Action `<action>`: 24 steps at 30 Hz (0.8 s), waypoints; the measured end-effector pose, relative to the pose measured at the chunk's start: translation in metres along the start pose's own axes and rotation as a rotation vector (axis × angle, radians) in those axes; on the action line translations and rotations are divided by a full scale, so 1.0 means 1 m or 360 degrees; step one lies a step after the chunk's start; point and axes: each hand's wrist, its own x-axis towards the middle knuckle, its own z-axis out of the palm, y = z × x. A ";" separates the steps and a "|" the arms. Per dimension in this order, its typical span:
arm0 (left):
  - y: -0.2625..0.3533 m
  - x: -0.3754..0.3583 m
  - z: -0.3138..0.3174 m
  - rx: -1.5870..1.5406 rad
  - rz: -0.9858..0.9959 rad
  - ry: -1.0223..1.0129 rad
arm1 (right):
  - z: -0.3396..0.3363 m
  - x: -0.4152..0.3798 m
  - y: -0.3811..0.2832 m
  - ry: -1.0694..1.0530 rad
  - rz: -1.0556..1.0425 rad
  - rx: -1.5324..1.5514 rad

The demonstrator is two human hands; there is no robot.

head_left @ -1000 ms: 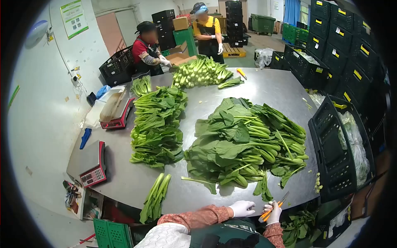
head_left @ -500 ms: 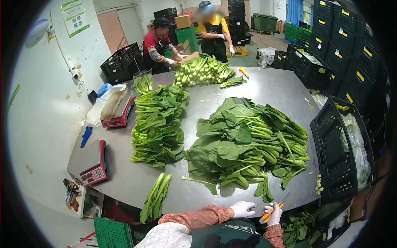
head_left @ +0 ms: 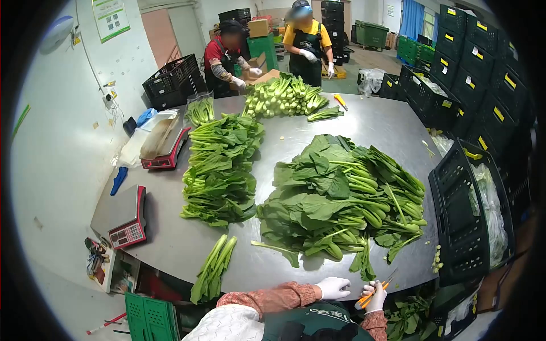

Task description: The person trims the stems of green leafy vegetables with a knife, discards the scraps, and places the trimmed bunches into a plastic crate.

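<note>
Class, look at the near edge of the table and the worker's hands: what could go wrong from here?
The knife in the right hand has its blade exposed; a careless swing might nick the left hand nearby. The small bunch of greens overhangs the near edge of the table, so the left sleeve could knock it down.

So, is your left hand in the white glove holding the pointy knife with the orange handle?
No, the right hand holds the orange-handled knife, and nothing shows in the left hand.
</note>
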 end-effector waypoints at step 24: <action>-0.001 0.004 0.003 0.0040 -0.0051 -0.0072 | 0.002 -0.006 -0.004 -0.0035 -0.0011 0.0005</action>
